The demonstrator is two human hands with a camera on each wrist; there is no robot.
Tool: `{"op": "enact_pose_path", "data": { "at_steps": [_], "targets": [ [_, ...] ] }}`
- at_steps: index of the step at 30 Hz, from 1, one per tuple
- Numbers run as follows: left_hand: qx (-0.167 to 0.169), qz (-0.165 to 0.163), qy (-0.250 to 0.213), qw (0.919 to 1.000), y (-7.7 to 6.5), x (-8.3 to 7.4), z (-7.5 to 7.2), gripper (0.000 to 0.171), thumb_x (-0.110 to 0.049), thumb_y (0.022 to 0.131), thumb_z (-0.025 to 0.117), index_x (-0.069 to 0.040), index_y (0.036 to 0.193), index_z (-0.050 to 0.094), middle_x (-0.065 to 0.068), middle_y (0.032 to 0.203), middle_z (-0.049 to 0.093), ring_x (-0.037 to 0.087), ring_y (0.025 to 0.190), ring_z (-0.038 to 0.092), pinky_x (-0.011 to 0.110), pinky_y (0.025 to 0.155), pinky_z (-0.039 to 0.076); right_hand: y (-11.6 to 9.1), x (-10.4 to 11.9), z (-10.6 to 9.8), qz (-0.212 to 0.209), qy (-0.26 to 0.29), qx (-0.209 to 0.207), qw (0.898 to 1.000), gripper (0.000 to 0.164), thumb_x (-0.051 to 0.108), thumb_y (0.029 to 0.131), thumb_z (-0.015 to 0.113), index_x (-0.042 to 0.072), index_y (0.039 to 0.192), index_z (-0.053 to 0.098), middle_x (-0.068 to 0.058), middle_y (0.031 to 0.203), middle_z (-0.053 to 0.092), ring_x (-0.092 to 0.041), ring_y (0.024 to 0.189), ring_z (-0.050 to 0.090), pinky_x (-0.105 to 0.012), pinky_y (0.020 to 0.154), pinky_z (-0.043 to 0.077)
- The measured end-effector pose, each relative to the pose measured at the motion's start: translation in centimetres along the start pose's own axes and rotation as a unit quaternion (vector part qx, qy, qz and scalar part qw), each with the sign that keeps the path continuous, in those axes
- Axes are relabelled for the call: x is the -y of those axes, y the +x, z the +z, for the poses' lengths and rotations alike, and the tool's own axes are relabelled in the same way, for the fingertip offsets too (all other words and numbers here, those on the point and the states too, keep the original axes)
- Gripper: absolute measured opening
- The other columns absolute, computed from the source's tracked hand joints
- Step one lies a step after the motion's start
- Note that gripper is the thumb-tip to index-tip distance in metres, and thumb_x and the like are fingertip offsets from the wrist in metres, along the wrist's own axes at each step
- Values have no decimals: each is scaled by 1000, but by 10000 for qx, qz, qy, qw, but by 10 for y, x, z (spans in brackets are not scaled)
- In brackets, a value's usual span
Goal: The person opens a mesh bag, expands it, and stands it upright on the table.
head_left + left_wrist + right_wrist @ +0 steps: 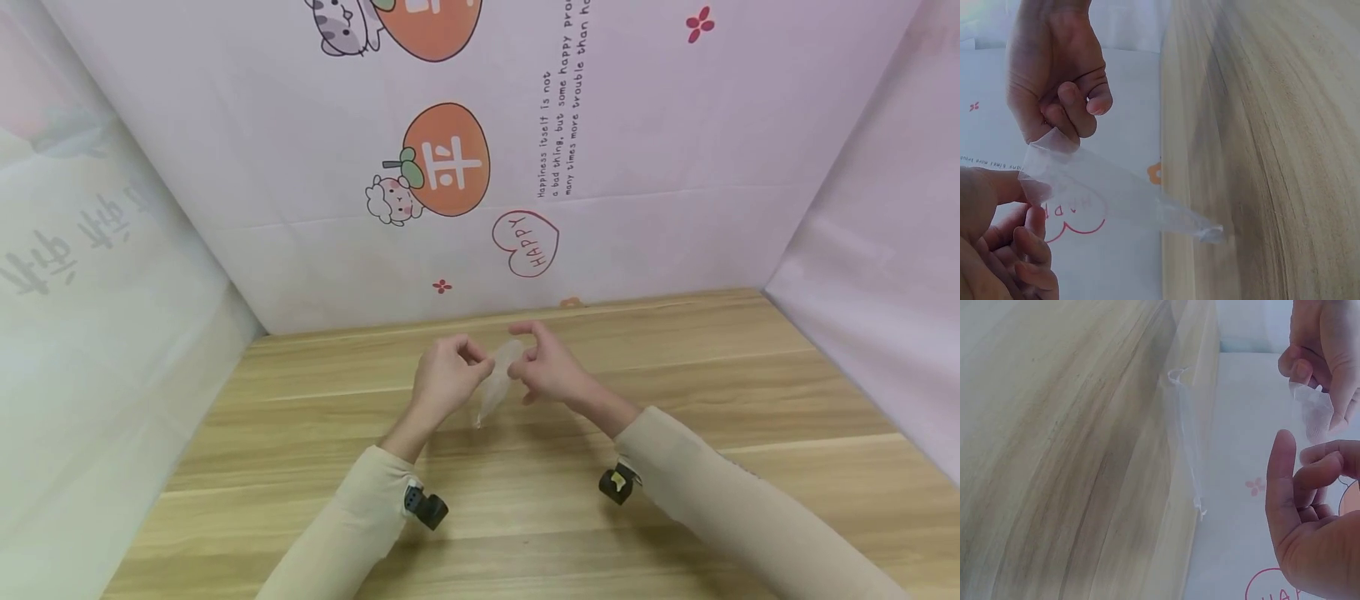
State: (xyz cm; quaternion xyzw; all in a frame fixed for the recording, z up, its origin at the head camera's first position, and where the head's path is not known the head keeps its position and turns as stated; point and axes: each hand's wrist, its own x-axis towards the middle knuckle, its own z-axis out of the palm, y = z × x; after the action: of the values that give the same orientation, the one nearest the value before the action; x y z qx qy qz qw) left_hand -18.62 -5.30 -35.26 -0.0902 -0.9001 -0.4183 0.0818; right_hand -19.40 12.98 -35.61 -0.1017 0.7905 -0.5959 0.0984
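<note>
A thin, see-through plastic bag (498,385), narrow and tapering, hangs between the two hands above the wooden table. My left hand (448,375) pinches one edge of its upper end between thumb and fingers. On the other side my right hand (553,368) seems to pinch the opposite edge, with one finger stretched away from it. In the left wrist view the bag (1116,181) slants toward a crumpled lower tip. The right wrist view shows the upper plastic by the left fingers (1302,372); the exact contact of the right fingertips is partly hidden.
Wood-grain table (510,525) lies below both arms. A white printed cloth (637,167) stands behind it, with further white cloth at the left and right sides. Each sleeve carries a small black wrist camera (426,507).
</note>
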Motion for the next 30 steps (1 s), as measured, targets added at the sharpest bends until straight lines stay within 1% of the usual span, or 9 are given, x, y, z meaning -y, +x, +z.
{"op": "enact_pose_path", "data": {
  "at_steps": [3, 6, 8, 12, 14, 18, 21, 24, 30],
  "targets": [
    [82, -92, -10, 9999, 1, -1, 0, 11, -22, 84, 76, -15, 84, 68, -4, 76, 66, 15, 66, 58, 32, 58, 46, 0, 2, 1, 3, 32, -4, 10000, 64, -7, 86, 58, 5, 146, 38, 0, 61, 44, -8, 46, 38, -39, 55, 59],
    [308, -101, 77, 9994, 3, -2, 0, 22, -31, 86, 74, -13, 99, 72, -3, 81, 68, 15, 70, 61, 33, 60, 49, 0, 4, 2, -13, 39, 11, 10000, 64, -7, 85, 57, 6, 145, 38, 0, 62, 46, -8, 46, 37, -40, 55, 59],
    [485, -60, 166, 9987, 4, -1, 1, 26, -33, 89, 73, -12, 104, 75, -3, 84, 70, 15, 75, 64, 34, 64, 52, 0, 5, 1, -39, 29, 32, 10000, 63, -7, 86, 56, 6, 145, 38, -1, 62, 46, -8, 45, 36, -41, 56, 59],
    [588, 49, 273, 9979, 5, 1, 1, 15, -25, 93, 71, -13, 95, 80, -3, 88, 74, 13, 81, 66, 34, 69, 54, 0, 6, 0, -77, -88, 44, 9999, 60, -5, 88, 55, 6, 145, 39, -1, 62, 47, -9, 46, 37, -41, 55, 59],
    [513, 47, 201, 9985, 5, 2, 0, 13, -22, 92, 71, -13, 90, 80, -4, 86, 74, 13, 80, 66, 34, 69, 53, 0, 6, 0, -92, -238, -5, 9997, 58, -1, 91, 57, 7, 146, 39, -3, 64, 49, -11, 48, 42, -39, 55, 58],
    [277, 17, -38, 9996, 4, 1, -1, 13, -21, 91, 72, -12, 87, 80, -5, 79, 72, 13, 71, 62, 32, 63, 50, 1, 6, -1, -128, -498, -167, 9985, 61, 7, 94, 60, 8, 150, 35, -11, 75, 61, -16, 51, 52, -33, 53, 54],
    [175, 3, -131, 9998, 4, 1, -2, 13, -21, 90, 73, -12, 84, 79, -5, 74, 70, 12, 65, 59, 30, 59, 47, 2, 6, -2, -294, -554, -264, 9977, 65, 3, 93, 59, 5, 152, 32, -16, 84, 67, -17, 53, 57, -30, 55, 54],
    [149, 31, -136, 9998, 4, 2, -2, 13, -21, 89, 73, -12, 82, 79, -6, 72, 69, 12, 63, 57, 30, 58, 46, 2, 8, -1, -506, -601, -388, 9962, 65, -4, 91, 59, 3, 151, 35, -16, 83, 68, -18, 54, 60, -31, 56, 56],
    [135, 77, -84, 9998, 3, 2, -4, 12, -21, 89, 73, -13, 82, 78, -6, 72, 68, 12, 66, 59, 31, 60, 48, 2, 11, -1, -855, -1311, -695, 9852, 65, -5, 88, 66, 4, 148, 40, -9, 74, 64, -18, 51, 58, -29, 48, 49]
  ]
}}
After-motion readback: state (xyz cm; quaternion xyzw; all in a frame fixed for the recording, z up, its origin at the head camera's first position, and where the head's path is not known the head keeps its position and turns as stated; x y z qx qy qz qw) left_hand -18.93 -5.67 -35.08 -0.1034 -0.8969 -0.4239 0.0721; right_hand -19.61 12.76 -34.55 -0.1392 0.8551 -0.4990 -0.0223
